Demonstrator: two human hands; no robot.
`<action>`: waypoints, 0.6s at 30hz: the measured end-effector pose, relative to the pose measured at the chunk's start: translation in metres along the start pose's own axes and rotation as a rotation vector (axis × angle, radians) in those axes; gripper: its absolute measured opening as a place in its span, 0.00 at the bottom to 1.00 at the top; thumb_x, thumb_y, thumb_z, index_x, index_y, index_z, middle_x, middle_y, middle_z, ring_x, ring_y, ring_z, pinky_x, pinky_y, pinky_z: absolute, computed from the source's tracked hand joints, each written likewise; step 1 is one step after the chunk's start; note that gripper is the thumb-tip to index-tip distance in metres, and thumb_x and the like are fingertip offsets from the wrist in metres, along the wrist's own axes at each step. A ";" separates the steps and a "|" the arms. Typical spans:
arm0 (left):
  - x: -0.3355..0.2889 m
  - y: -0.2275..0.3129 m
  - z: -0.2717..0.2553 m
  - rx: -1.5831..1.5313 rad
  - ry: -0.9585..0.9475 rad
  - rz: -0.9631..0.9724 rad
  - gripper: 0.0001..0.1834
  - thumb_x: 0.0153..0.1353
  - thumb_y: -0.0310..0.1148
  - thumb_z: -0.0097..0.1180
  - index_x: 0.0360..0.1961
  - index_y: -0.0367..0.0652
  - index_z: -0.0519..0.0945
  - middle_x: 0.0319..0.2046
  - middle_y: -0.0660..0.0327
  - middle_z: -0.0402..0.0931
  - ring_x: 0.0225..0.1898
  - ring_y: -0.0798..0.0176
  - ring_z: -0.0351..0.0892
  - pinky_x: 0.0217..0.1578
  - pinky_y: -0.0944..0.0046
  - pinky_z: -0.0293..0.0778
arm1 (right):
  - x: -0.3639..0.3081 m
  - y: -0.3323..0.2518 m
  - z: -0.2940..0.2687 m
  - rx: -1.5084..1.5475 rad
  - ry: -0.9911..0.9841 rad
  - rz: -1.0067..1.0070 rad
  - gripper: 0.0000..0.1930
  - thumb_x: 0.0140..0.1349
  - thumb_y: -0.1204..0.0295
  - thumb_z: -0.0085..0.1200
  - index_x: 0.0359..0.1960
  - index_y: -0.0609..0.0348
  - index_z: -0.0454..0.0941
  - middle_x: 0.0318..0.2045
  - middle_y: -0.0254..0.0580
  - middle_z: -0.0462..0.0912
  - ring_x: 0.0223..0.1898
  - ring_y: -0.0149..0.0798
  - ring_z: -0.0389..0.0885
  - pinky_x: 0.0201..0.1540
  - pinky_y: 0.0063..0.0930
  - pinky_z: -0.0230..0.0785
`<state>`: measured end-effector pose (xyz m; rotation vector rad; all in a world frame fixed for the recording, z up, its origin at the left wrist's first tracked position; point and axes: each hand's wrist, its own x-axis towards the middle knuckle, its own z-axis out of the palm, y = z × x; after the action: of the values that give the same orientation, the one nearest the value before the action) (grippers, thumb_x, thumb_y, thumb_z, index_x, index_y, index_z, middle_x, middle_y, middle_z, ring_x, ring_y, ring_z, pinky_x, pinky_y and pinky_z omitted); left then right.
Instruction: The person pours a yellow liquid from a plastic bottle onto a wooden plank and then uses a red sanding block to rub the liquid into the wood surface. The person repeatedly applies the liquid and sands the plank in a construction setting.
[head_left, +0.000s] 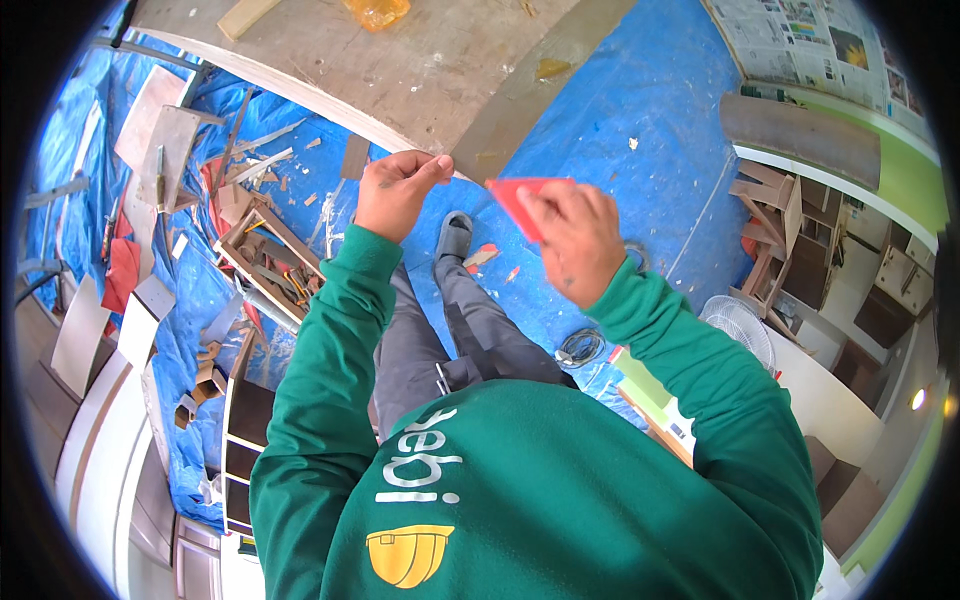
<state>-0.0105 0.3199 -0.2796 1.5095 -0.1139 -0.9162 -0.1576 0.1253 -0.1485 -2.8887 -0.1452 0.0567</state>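
My right hand (580,238) grips a flat, straight-edged red sheet piece (520,205), slightly blurred; whether it is sandpaper or card I cannot tell. Opposite it, my left hand (398,192) is closed in a pinch by the near corner of the wooden workbench (420,75). A thin pale bit seems to show at those fingertips, too small to name. Both hands are raised in front of me and apart from each other. On the bench top lies a shiny orange-yellow lump (378,12).
Blue tarp (640,150) covers the floor, strewn with wood scraps. A wooden tray of tools (268,262) stands left of my legs. At right are a white fan (738,330), stacked cabinet parts (800,235) and a coiled cable (580,348).
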 end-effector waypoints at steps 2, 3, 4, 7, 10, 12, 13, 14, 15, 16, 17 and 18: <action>-0.001 0.000 0.000 -0.039 -0.012 0.019 0.16 0.72 0.41 0.64 0.37 0.36 0.89 0.32 0.62 0.87 0.36 0.70 0.81 0.41 0.66 0.74 | 0.013 0.010 0.001 0.041 0.024 0.054 0.29 0.56 0.80 0.57 0.63 0.61 0.78 0.50 0.45 0.79 0.48 0.51 0.77 0.49 0.45 0.69; -0.002 0.001 0.000 -0.057 -0.020 0.029 0.17 0.72 0.41 0.64 0.37 0.36 0.89 0.32 0.63 0.87 0.37 0.70 0.81 0.41 0.67 0.74 | 0.020 0.015 0.004 0.053 0.031 0.063 0.28 0.56 0.80 0.57 0.63 0.62 0.78 0.50 0.45 0.79 0.47 0.51 0.77 0.49 0.45 0.69; -0.002 0.001 0.000 -0.060 -0.029 0.035 0.17 0.72 0.42 0.64 0.37 0.36 0.89 0.33 0.63 0.87 0.37 0.70 0.81 0.41 0.67 0.74 | 0.024 0.017 0.006 0.064 0.038 0.072 0.28 0.56 0.80 0.57 0.62 0.63 0.78 0.50 0.46 0.80 0.46 0.51 0.77 0.48 0.45 0.70; -0.001 0.000 -0.002 -0.083 -0.052 0.044 0.17 0.72 0.42 0.64 0.38 0.37 0.89 0.33 0.63 0.87 0.37 0.70 0.80 0.41 0.67 0.74 | 0.030 0.010 0.011 0.028 -0.020 0.034 0.27 0.55 0.79 0.59 0.61 0.63 0.79 0.49 0.45 0.80 0.46 0.50 0.77 0.49 0.44 0.70; 0.000 -0.003 -0.003 -0.081 -0.064 0.040 0.17 0.72 0.42 0.64 0.38 0.37 0.89 0.33 0.63 0.87 0.37 0.70 0.80 0.42 0.67 0.74 | 0.020 -0.008 0.012 -0.002 -0.088 0.009 0.28 0.54 0.78 0.61 0.61 0.64 0.79 0.50 0.45 0.79 0.47 0.51 0.77 0.49 0.45 0.71; 0.004 -0.004 -0.005 -0.039 -0.079 0.047 0.17 0.72 0.42 0.64 0.38 0.37 0.89 0.34 0.63 0.87 0.37 0.70 0.80 0.42 0.67 0.74 | 0.012 -0.017 0.002 0.070 -0.193 0.019 0.24 0.57 0.77 0.60 0.59 0.64 0.79 0.49 0.47 0.80 0.46 0.52 0.77 0.49 0.45 0.72; 0.003 -0.005 -0.006 -0.046 -0.077 0.043 0.17 0.72 0.42 0.64 0.38 0.37 0.89 0.34 0.63 0.87 0.37 0.70 0.80 0.42 0.67 0.74 | 0.010 -0.018 -0.002 0.106 -0.245 0.024 0.23 0.59 0.76 0.60 0.58 0.64 0.80 0.48 0.47 0.80 0.46 0.53 0.77 0.49 0.45 0.72; 0.002 -0.004 -0.005 -0.056 -0.073 0.044 0.16 0.72 0.42 0.64 0.38 0.37 0.89 0.34 0.63 0.87 0.37 0.70 0.80 0.42 0.67 0.74 | 0.010 -0.011 -0.003 0.154 -0.185 0.034 0.20 0.60 0.75 0.59 0.56 0.64 0.80 0.47 0.47 0.80 0.46 0.53 0.78 0.49 0.46 0.72; 0.000 -0.003 -0.004 -0.066 -0.070 0.044 0.16 0.72 0.42 0.64 0.38 0.37 0.89 0.34 0.63 0.87 0.37 0.71 0.80 0.42 0.67 0.74 | 0.010 0.000 -0.002 0.203 -0.126 0.042 0.18 0.62 0.74 0.58 0.54 0.63 0.80 0.46 0.47 0.80 0.45 0.54 0.78 0.48 0.47 0.72; 0.000 -0.002 -0.004 -0.085 -0.067 0.036 0.16 0.72 0.42 0.64 0.38 0.37 0.89 0.34 0.64 0.87 0.37 0.71 0.80 0.42 0.67 0.74 | 0.013 0.008 -0.001 0.252 -0.066 0.050 0.15 0.64 0.73 0.57 0.52 0.63 0.81 0.45 0.47 0.80 0.45 0.54 0.78 0.47 0.47 0.73; 0.000 -0.004 -0.003 -0.105 -0.067 0.027 0.16 0.72 0.42 0.64 0.38 0.37 0.89 0.34 0.64 0.87 0.37 0.71 0.80 0.42 0.67 0.74 | 0.021 0.014 -0.005 0.291 -0.018 0.137 0.14 0.66 0.73 0.56 0.51 0.64 0.81 0.44 0.49 0.81 0.45 0.56 0.78 0.47 0.48 0.73; 0.000 -0.005 -0.003 -0.127 -0.066 0.017 0.16 0.72 0.42 0.64 0.38 0.37 0.89 0.34 0.64 0.87 0.37 0.71 0.80 0.42 0.67 0.74 | 0.031 0.019 -0.013 0.331 0.029 0.223 0.13 0.67 0.73 0.54 0.50 0.65 0.80 0.43 0.51 0.81 0.44 0.58 0.79 0.48 0.49 0.73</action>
<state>-0.0108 0.3235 -0.2840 1.3599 -0.1143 -0.9424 -0.1243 0.1067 -0.1419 -2.5610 0.1766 0.0715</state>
